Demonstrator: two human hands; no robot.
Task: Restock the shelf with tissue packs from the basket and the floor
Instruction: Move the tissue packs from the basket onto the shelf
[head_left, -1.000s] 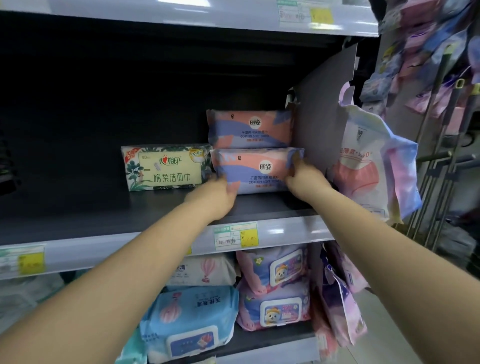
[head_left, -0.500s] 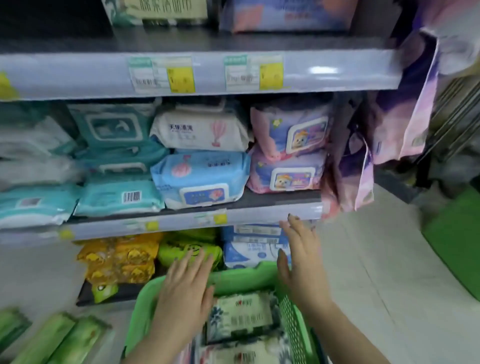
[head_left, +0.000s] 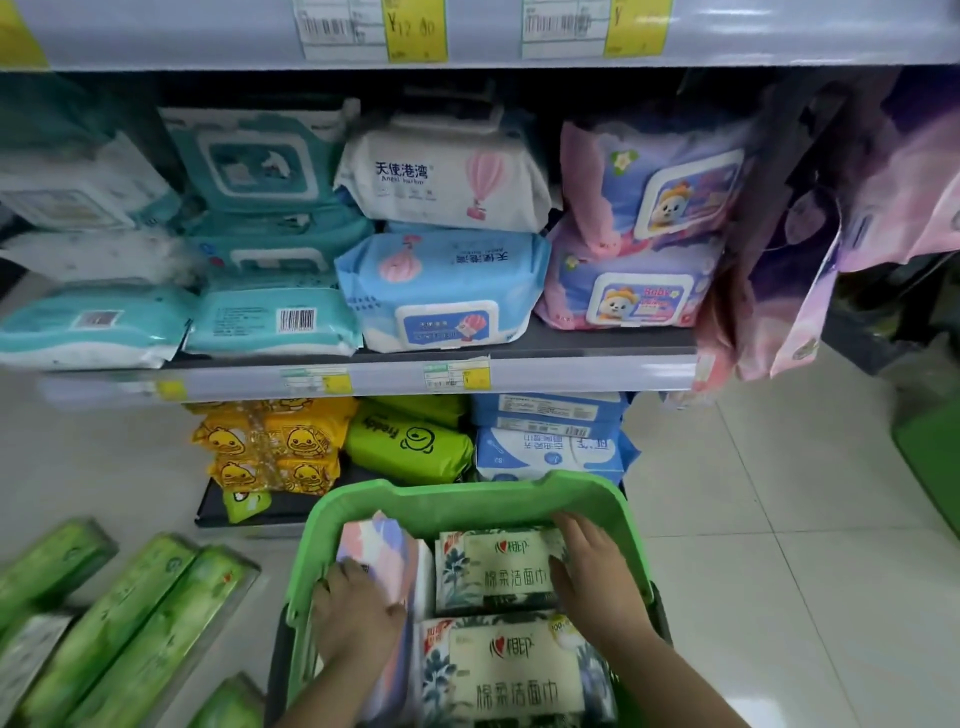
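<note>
Fingers of the left hand (head_left: 358, 618) curl over the near end of a pink-and-lilac tissue pack (head_left: 382, 551) standing on edge at the left side of the green basket (head_left: 467, 501) — they seem to grip it, though the fingertips are hidden behind the pack. Those of the right hand (head_left: 597, 577) lie fairly straight and spread on the right end of a cream floral tissue pack (head_left: 498, 571), touching it without clearly closing round it. A second cream floral pack (head_left: 514, 670) lies nearer the camera in the same basket, just beside both forearms.

On the floor to the left lie several long green packs (head_left: 130, 629), side by side and tilted. Behind the basket, the bottom shelf holds yellow duck packs (head_left: 270, 441), a lime green pack (head_left: 410, 441) and blue-and-white packs (head_left: 545, 436). Above it, the middle shelf (head_left: 587, 366) carries stacked wipes — teal at left, white and blue in the centre, lilac with bear lids at right. Pink bags (head_left: 800, 291) hang at the shelf's right end.
</note>
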